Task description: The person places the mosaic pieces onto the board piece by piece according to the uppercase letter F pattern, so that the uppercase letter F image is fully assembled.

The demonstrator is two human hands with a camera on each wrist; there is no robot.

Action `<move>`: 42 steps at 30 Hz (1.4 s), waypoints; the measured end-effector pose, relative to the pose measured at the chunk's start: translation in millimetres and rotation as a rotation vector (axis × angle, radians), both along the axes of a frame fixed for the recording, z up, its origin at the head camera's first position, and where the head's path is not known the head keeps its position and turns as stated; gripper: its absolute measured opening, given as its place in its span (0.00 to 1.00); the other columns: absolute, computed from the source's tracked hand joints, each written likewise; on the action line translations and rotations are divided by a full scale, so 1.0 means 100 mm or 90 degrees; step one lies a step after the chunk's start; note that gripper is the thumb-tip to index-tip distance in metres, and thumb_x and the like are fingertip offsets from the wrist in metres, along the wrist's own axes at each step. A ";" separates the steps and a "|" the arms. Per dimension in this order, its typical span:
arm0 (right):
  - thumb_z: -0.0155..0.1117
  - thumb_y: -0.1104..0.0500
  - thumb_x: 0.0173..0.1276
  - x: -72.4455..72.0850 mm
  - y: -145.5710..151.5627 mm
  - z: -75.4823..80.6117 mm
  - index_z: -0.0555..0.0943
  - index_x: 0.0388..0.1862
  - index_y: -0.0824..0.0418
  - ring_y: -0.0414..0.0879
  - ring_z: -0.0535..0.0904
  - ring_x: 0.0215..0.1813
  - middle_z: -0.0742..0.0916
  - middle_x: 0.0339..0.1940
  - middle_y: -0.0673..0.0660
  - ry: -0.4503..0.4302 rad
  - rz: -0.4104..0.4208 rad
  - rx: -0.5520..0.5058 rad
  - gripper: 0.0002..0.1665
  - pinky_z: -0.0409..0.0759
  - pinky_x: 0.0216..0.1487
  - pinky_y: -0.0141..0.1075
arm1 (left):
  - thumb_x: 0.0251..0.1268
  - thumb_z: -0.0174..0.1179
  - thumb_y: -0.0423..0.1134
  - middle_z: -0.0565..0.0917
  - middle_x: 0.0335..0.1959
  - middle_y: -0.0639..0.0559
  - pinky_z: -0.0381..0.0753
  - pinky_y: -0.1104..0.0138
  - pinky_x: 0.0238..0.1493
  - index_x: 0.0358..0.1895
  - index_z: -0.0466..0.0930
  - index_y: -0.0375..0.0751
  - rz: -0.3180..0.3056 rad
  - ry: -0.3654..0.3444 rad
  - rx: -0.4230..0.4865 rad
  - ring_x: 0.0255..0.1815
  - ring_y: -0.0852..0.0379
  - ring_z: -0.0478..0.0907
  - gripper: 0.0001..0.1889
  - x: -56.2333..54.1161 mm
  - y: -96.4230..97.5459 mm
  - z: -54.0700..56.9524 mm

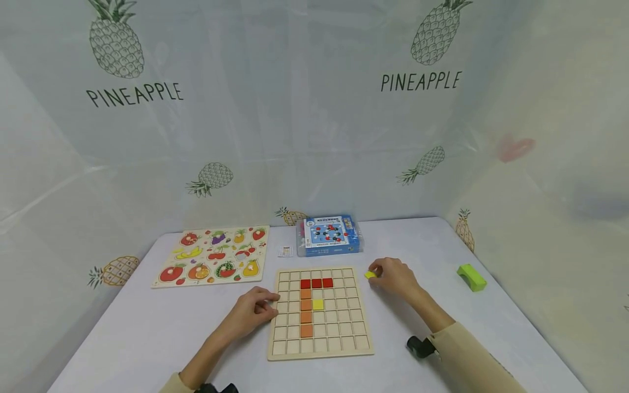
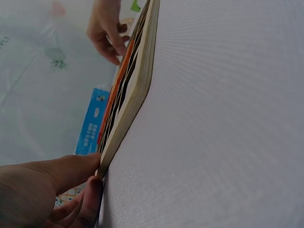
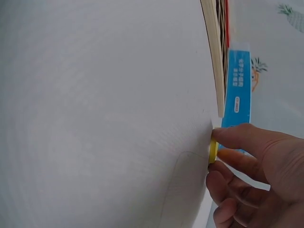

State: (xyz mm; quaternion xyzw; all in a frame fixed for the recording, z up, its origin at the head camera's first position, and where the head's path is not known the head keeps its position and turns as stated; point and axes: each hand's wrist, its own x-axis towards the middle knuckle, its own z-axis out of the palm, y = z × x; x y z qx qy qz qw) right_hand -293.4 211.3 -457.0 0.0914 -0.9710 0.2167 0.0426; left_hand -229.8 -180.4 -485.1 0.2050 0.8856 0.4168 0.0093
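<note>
My right hand pinches a small yellow square tile between thumb and fingers, low over the white table to the right of the board. A wooden grid board lies flat in the middle. On it sit several red tiles in a short row, a column of orange tiles beneath the row's left end, and one yellow tile beside that column. My left hand rests at the board's left edge, thumb and fingertip touching the rim a little apart, as the left wrist view also shows.
Behind the board stands a blue box, with a small white card beside it. A fruit puzzle board lies at the back left. A green arch block sits near the right edge. A pineapple-printed curtain hangs behind the table.
</note>
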 end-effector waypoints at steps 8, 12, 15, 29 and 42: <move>0.76 0.57 0.55 0.01 0.01 -0.02 0.86 0.42 0.63 0.43 0.77 0.33 0.87 0.33 0.54 -0.002 -0.005 -0.003 0.17 0.76 0.34 0.37 | 0.61 0.68 0.36 0.79 0.47 0.43 0.80 0.75 0.37 0.53 0.83 0.36 -0.009 0.006 0.009 0.35 0.66 0.79 0.17 -0.01 0.00 0.00; 0.75 0.57 0.54 0.03 -0.01 -0.03 0.86 0.42 0.63 0.42 0.77 0.34 0.86 0.34 0.53 -0.002 -0.003 -0.008 0.17 0.77 0.34 0.36 | 0.60 0.68 0.37 0.80 0.47 0.43 0.80 0.75 0.37 0.52 0.83 0.35 -0.012 0.009 0.012 0.36 0.67 0.79 0.17 -0.01 -0.01 -0.01; 0.76 0.58 0.54 0.05 -0.05 -0.03 0.86 0.42 0.63 0.42 0.76 0.34 0.86 0.33 0.53 -0.002 0.007 -0.014 0.17 0.76 0.35 0.36 | 0.61 0.68 0.37 0.79 0.48 0.43 0.80 0.75 0.37 0.53 0.83 0.36 -0.008 0.005 0.007 0.36 0.67 0.79 0.17 -0.01 -0.02 -0.01; 0.77 0.57 0.52 0.11 -0.23 0.03 0.87 0.42 0.60 0.41 0.74 0.33 0.85 0.33 0.50 -0.003 0.039 -0.006 0.17 0.72 0.34 0.33 | 0.61 0.68 0.37 0.79 0.47 0.45 0.80 0.75 0.38 0.53 0.83 0.37 0.001 0.000 0.001 0.36 0.68 0.78 0.17 -0.01 -0.01 -0.01; 0.77 0.57 0.51 0.26 -0.48 0.07 0.87 0.39 0.58 0.38 0.72 0.31 0.84 0.31 0.47 0.006 0.122 0.009 0.15 0.71 0.32 0.32 | 0.61 0.68 0.37 0.80 0.47 0.44 0.80 0.75 0.37 0.53 0.83 0.37 0.002 -0.007 0.005 0.35 0.66 0.78 0.17 0.00 0.00 0.01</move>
